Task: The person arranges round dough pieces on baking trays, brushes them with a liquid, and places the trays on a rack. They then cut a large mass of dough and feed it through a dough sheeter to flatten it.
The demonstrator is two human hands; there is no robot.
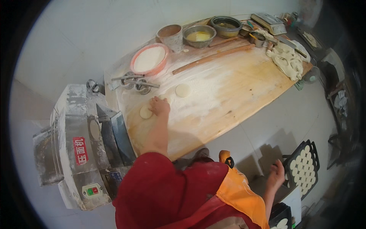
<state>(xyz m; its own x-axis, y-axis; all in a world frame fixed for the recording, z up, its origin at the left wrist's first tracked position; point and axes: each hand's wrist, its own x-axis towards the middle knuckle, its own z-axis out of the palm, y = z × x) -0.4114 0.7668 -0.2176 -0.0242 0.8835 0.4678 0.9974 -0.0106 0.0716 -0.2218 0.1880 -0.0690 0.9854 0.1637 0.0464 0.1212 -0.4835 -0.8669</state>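
My left hand (pixel 159 106) reaches over the floured wooden worktable (pixel 211 114), its fingers lying at two flat round dough discs. One dough disc (pixel 146 112) shows to the left of the fingers; the other dough disc (pixel 166 99) is partly hidden beyond them. Whether the fingers grip either one cannot be told. A third dough disc (pixel 183 90) lies apart, further right. Off the table, my right hand (pixel 276 174) hangs beside a black tray (pixel 314 148) holding rows of several dough discs (pixel 303 169). Its fingers are loosely bent, with nothing visible in them.
A dough-pressing machine (pixel 83 137) abuts the table's left end. Behind are cutters (pixel 142 86), a pink flour bowl (pixel 163 64), a metal bowl (pixel 199 35) and a long rolling pin (pixel 213 58). A dough mass (pixel 287 61) lies far right. Another black tray (pixel 283 213) is at lower right.
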